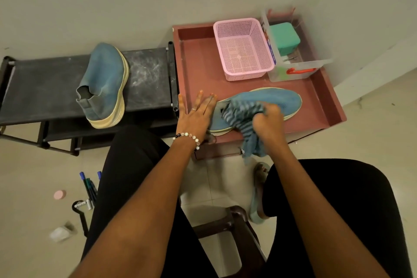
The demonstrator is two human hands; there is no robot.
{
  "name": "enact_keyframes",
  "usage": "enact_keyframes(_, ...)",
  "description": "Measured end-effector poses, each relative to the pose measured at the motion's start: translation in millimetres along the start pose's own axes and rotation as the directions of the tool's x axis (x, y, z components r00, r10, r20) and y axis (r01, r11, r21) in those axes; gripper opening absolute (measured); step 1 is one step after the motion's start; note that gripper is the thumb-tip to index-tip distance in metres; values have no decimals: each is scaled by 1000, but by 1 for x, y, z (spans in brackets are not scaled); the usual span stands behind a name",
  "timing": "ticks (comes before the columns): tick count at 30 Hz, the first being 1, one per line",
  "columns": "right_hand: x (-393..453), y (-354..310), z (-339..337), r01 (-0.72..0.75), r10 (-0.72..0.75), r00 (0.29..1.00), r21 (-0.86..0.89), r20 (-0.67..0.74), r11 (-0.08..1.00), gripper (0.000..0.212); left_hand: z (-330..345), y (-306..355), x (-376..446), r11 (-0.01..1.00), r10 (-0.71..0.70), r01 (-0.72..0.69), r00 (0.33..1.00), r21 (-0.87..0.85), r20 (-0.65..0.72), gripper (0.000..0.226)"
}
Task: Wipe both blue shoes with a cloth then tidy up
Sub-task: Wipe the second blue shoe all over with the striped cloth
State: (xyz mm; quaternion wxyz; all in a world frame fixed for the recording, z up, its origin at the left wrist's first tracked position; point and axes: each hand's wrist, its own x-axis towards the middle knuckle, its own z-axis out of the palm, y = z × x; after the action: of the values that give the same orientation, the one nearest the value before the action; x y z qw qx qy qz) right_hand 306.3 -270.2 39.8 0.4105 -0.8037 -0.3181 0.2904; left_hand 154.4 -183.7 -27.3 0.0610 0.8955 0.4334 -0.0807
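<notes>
Pale tiled floor, plain wall, seated person's head view. Reddish-brown wooden tray table (194,70): blue knit shoe with cream sole (277,99) lies on its side; left hand (196,117) spread flat, gripping nothing, steadies the heel; right hand (268,119) closed around a blue striped cloth (239,115) pressed to the upper. Second blue shoe (106,83) rests on a black fabric rack (45,88), well apart. Step, judged: wiping first shoe; next, swap shoes. Pink mesh plastic basket (243,47) and clear box label (270,52): writing unreadable.
</notes>
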Motion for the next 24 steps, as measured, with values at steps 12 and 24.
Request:
enact_keyframes(12, -28, 55, 82, 568, -379, 822, -665, 426, 484, 93, 5, -2, 3, 997, 32, -32, 999, 73, 5, 57)
enact_keyframes(24, 18, 84, -20, 487, -326, 856, -838, 402, 246, 67, 2, -1, 2, 997, 11, -13, 999, 72, 37, 132)
